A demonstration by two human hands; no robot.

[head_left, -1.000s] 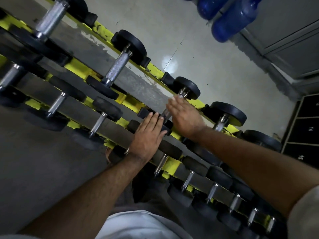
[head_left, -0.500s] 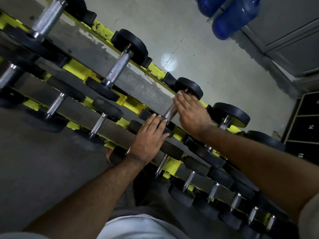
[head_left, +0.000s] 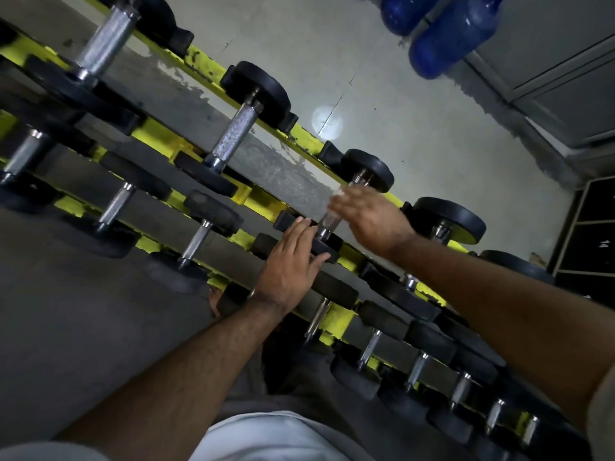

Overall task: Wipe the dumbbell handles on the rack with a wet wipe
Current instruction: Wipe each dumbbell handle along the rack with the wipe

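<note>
A yellow rack (head_left: 263,197) holds rows of black dumbbells with steel handles. My right hand (head_left: 371,217), blurred by motion, wraps over the upper part of one dumbbell handle (head_left: 327,221) on the top row. A bit of the white wet wipe (head_left: 340,194) shows at its fingertips, just below the dumbbell's far head (head_left: 372,168). My left hand (head_left: 289,264) lies flat with straight fingers on the near head (head_left: 324,251) of the same dumbbell.
More dumbbells fill the rack to both sides, such as a larger one (head_left: 234,134) to the left and one (head_left: 446,224) to the right. Blue water jugs (head_left: 456,34) stand on the grey floor beyond. Dark lockers (head_left: 595,227) are at the far right.
My right hand has slid a little along the handle toward the far head and is now blurred. My left hand has stayed on the near head.
</note>
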